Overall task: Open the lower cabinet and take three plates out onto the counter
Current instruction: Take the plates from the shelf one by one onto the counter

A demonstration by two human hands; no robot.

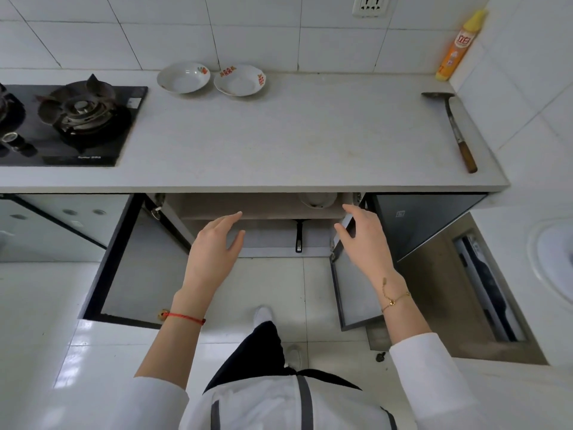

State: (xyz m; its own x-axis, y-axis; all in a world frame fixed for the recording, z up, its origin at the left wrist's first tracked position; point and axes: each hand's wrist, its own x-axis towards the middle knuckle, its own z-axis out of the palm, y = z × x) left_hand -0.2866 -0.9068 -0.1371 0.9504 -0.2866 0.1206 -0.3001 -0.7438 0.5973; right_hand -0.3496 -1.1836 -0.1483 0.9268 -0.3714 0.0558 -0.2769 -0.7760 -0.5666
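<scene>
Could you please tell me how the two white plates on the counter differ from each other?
The left white plate shows one small orange motif on its right rim; the right white plate shows red-orange motifs at its back and right rim. The left one sits nearer the stove. Both are shallow, empty and upright on the grey counter.

My counter looks matt, stone-like; the two plates are glossy ceramic, the spatula dull metal with a wooden handle, the wall tiles shiny.

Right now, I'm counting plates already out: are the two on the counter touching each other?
Apart. The head view shows a narrow strip of bare counter between the left plate and the right plate near the wall.
</scene>
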